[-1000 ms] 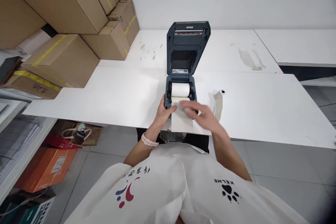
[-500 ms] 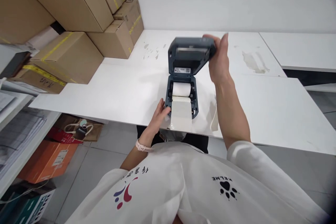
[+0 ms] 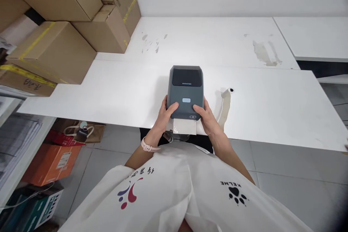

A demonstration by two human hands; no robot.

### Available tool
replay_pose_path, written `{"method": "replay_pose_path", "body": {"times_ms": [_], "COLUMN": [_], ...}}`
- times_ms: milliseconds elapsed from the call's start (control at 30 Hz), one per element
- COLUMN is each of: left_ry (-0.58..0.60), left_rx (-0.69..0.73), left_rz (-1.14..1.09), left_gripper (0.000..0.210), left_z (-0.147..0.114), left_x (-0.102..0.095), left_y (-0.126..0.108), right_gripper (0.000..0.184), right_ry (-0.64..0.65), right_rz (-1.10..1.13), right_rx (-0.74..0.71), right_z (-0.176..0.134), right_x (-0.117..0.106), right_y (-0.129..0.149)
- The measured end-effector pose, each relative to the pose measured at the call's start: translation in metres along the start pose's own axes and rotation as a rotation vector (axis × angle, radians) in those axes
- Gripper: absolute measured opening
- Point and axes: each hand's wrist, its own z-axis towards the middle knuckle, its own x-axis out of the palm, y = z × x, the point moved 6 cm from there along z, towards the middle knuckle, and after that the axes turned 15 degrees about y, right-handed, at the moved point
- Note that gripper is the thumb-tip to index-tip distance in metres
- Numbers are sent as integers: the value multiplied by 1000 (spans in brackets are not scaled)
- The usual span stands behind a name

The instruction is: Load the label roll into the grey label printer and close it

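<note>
A dark grey-blue label printer [image 3: 186, 92] stands on the white table [image 3: 127, 90] with its lid down. From its front slot a strip of label paper [image 3: 185, 127] hangs over the table's near edge. My left hand [image 3: 164, 116] grips the printer's left side, thumb on top of the lid near the front. On the opposite side my right hand [image 3: 208, 119] holds it the same way, thumb on the lid's front right corner. The label roll inside is hidden by the lid.
Right of the printer lies a small roll core [image 3: 230, 90] with a trailing backing strip [image 3: 224, 112]. Cardboard boxes [image 3: 54, 52] are stacked at the back left. An orange box [image 3: 53, 163] stands on the floor at the lower left, beside a white shelf [image 3: 24, 156].
The printer's raised lid has come down and is closed. My right hand has moved from the lid's upper corner to the printer's right side; my left hand now grips the left side.
</note>
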Motion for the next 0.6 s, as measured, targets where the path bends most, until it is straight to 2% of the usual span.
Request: {"method": "replay_pose_path", "body": {"times_ms": [100, 333, 400, 500, 533, 600], "left_ry": [-6, -17, -49, -267, -323, -252], "left_rx": [-7, 46, 41, 48, 23, -84], "left_rz": [-30, 121, 188, 397, 455, 456], "left_gripper": [82, 76, 77, 76, 67, 43], "left_z": [-3, 0, -11, -42, -53, -63], "left_x": [-2, -10, -10, -16, -17, -11], "left_y": [4, 3, 6, 11, 14, 27], "right_gripper": [87, 95, 95, 94, 94, 95], "right_ry": [24, -98, -91, -78, -83, -95], "right_rz": [53, 120, 116, 131, 143, 158], "right_rx": [46, 31, 39, 43, 42, 35], "right_z": [-4, -2, -1, 1, 1, 1], "right_x": [2, -5, -6, -6, -7, -7], "right_y": [0, -8, -11, -12, -12, -12]}}
